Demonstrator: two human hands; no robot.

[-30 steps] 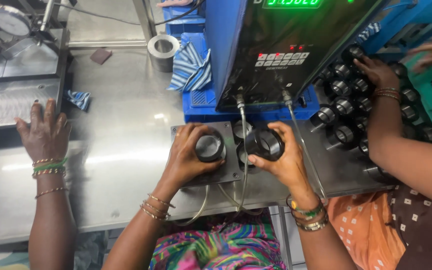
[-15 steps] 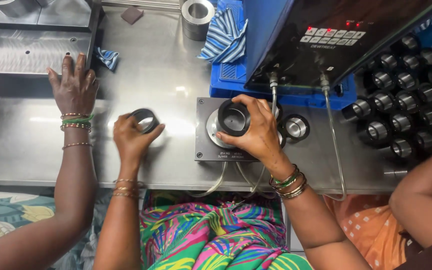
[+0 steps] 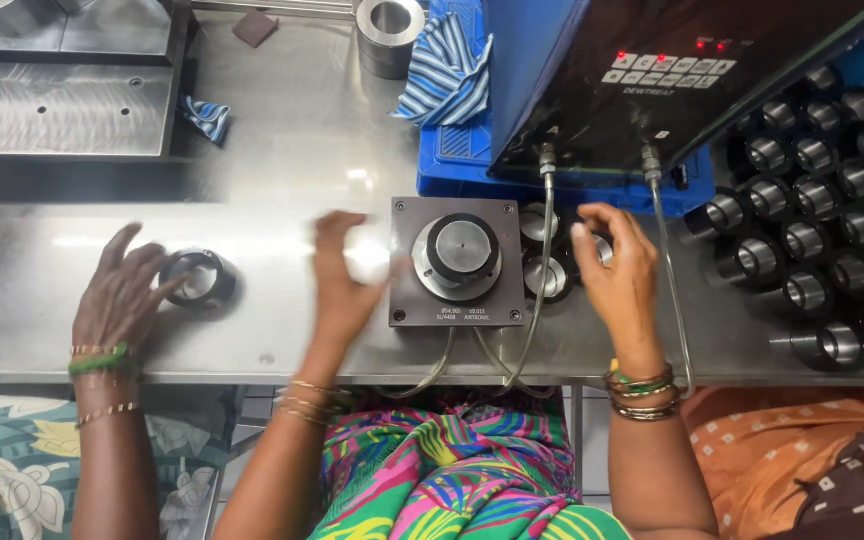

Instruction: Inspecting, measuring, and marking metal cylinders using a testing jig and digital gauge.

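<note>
My left hand (image 3: 342,285) hovers open and blurred over the steel table, just left of a square gauge block (image 3: 407,300) whose round plug (image 3: 460,250) stands bare. My right hand (image 3: 620,275) is right of the block, its fingers curled around a dark metal ring (image 3: 600,250) beside two more rings (image 3: 544,278). At the far left a co-worker's hand (image 3: 122,300) touches another ring (image 3: 202,278) lying on the table.
A black control box (image 3: 672,70) on a blue crate (image 3: 452,160) stands behind the block, with hoses running down. Several dark rings (image 3: 812,200) fill the right side. A striped cloth (image 3: 447,75), a steel cylinder (image 3: 387,30) and a metal plate (image 3: 52,105) lie at the back.
My left hand let go of its ring at the left, where the co-worker's hand now touches it. My right hand took the ring off the plug and moved right.
</note>
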